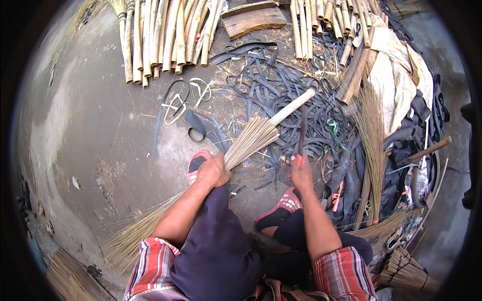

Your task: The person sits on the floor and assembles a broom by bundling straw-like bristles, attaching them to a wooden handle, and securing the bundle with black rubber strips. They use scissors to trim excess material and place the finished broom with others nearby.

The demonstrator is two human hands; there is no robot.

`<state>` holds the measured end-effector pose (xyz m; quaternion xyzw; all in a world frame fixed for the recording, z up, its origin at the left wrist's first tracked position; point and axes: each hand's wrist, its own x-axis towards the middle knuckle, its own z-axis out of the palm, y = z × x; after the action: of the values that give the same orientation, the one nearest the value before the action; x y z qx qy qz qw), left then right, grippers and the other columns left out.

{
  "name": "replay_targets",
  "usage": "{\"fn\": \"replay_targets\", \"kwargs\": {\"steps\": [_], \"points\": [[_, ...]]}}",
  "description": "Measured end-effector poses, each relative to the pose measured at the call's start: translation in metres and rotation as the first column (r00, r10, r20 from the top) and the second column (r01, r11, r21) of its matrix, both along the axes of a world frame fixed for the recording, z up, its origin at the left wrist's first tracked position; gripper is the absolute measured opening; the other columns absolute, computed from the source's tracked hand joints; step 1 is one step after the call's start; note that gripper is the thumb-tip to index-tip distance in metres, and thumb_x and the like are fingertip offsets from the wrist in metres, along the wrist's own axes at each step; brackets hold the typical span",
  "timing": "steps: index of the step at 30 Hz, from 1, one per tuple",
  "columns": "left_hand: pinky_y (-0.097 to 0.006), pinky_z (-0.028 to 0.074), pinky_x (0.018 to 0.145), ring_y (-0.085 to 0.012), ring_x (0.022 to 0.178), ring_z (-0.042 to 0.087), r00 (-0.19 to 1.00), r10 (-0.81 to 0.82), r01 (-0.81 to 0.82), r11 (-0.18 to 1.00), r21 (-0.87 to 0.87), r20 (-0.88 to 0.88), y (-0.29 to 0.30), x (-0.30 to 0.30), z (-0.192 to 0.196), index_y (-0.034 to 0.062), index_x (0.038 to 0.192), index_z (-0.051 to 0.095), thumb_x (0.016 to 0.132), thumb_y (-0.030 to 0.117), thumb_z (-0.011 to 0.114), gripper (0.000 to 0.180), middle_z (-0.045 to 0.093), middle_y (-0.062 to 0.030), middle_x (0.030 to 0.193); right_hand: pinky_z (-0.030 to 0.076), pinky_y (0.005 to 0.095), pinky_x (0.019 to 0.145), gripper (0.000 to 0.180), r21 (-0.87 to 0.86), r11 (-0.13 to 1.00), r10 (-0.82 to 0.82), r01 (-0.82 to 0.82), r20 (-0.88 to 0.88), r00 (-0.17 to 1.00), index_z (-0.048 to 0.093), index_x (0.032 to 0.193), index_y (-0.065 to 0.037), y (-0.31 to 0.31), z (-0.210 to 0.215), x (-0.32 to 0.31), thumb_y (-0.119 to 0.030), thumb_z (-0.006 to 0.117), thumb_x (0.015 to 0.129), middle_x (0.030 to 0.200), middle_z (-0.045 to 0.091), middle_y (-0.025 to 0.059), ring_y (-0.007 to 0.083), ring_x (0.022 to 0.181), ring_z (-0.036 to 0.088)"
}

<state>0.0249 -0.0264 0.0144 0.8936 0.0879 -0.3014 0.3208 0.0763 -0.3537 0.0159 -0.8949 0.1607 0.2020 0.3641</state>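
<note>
My left hand (213,171) is wrapped round a broom bundle of thin stiff sticks (252,139), close to my knee. The bundle's thick cut ends fan out toward the upper right, and a pale wooden rod (293,106) juts from their middle. Its thin bristle tips (138,228) trail to the lower left, passing under my left forearm. My right hand (301,173) is closed on a knife with a long dark blade (303,128) pointing away from me. Something orange-red shows at its grip. The blade is apart from the bundle, to its right.
Black rubber strips (296,118) lie heaped ahead. Bamboo poles (165,37) are stacked at the far left, with more poles (334,15) at the far right. A curved wood piece (255,21) lies between them. A bristle bundle (371,140) and pale cloth (396,65) are at right.
</note>
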Motion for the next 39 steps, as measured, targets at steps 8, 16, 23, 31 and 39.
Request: {"fn": "replay_targets", "kwargs": {"steps": [8, 16, 23, 31, 39], "points": [[-0.054, 0.056, 0.095, -0.0487, 0.105, 0.072, 0.999, -0.008, 0.009, 0.999, 0.040, -0.041, -0.015, -0.002, 0.000, -0.0052, 0.118, 0.059, 0.085, 0.022, 0.075, 0.044, 0.073, -0.0342, 0.104, 0.054, 0.0584, 0.083, 0.037, -0.360, 0.784, 0.510, -0.505, -0.089, 0.856, 0.058, 0.116, 0.001, -0.005, 0.025, 0.060, -0.034, 0.059, 0.105, 0.098, 0.072, 0.0324, 0.0518, 0.094, 0.071], [-0.054, 0.057, 0.093, -0.0492, 0.102, 0.072, 0.998, -0.040, 0.041, 0.999, 0.036, -0.042, -0.019, 0.000, -0.003, -0.0060, 0.118, 0.059, 0.086, 0.020, 0.072, 0.043, 0.073, -0.0351, 0.102, 0.055, 0.0536, 0.066, 0.031, -0.100, 0.926, 0.353, -0.364, -0.113, 0.929, 0.056, 0.111, 0.001, 0.007, 0.029, 0.055, -0.030, 0.055, 0.107, 0.077, 0.070, 0.0253, 0.0434, 0.069, 0.070], [-0.055, 0.056, 0.092, -0.0491, 0.103, 0.072, 0.999, -0.041, 0.042, 0.999, 0.022, -0.019, -0.022, 0.002, -0.009, -0.0063, 0.121, 0.058, 0.084, 0.021, 0.074, 0.048, 0.073, -0.0346, 0.103, 0.056, 0.0564, 0.076, 0.035, 0.028, 0.998, 0.060, -0.055, -0.234, 0.970, 0.057, 0.111, 0.003, 0.011, 0.030, 0.041, -0.032, 0.055, 0.107, 0.087, 0.071, 0.0322, 0.0492, 0.085, 0.072], [-0.054, 0.057, 0.094, -0.0495, 0.103, 0.072, 0.999, -0.050, 0.050, 0.999, 0.013, -0.010, -0.023, 0.004, -0.009, -0.0059, 0.119, 0.059, 0.087, 0.020, 0.071, 0.043, 0.073, -0.0347, 0.105, 0.052, 0.0594, 0.093, 0.032, 0.037, 0.999, -0.008, 0.019, -0.272, 0.962, 0.059, 0.112, 0.003, 0.042, 0.056, 0.024, -0.028, 0.054, 0.105, 0.093, 0.070, 0.0374, 0.0545, 0.099, 0.069], [-0.054, 0.056, 0.095, -0.0485, 0.106, 0.072, 0.999, -0.032, 0.033, 0.999, 0.011, -0.034, -0.022, 0.004, -0.010, -0.0039, 0.125, 0.060, 0.086, 0.021, 0.072, 0.048, 0.072, -0.0349, 0.107, 0.053, 0.0592, 0.091, 0.038, -0.012, 0.994, 0.098, -0.106, -0.296, 0.950, 0.058, 0.117, 0.005, 0.056, 0.056, 0.005, -0.031, 0.057, 0.105, 0.096, 0.071, 0.0357, 0.0562, 0.095, 0.069]]}}
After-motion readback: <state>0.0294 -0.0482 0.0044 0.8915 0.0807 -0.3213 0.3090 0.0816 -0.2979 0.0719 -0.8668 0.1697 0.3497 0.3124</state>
